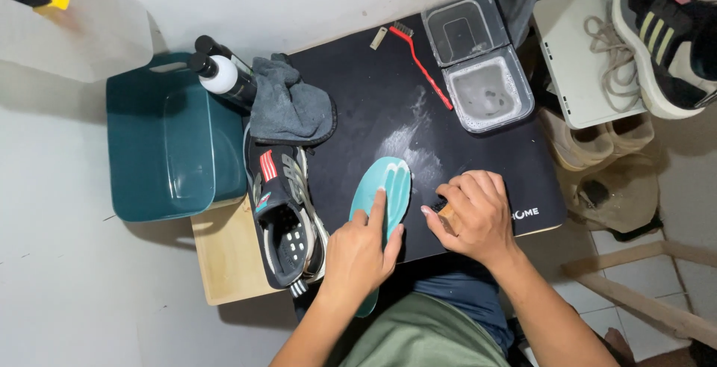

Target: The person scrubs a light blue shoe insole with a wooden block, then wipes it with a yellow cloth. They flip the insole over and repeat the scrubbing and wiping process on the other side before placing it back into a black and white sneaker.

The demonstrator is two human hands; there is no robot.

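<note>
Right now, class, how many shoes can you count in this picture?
2: one black shoe on the wooden board beside the left hand, one black shoe on the white box at top right. Others may be hidden.

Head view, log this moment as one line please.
left hand: pressing teal insole on black mat | right hand: gripping brush beside insole | shoe left of insole | suds on insole

My left hand (360,251) lies flat, palm down, index finger stretched far, while my right hand (472,214) curls closed just right of it.
</note>
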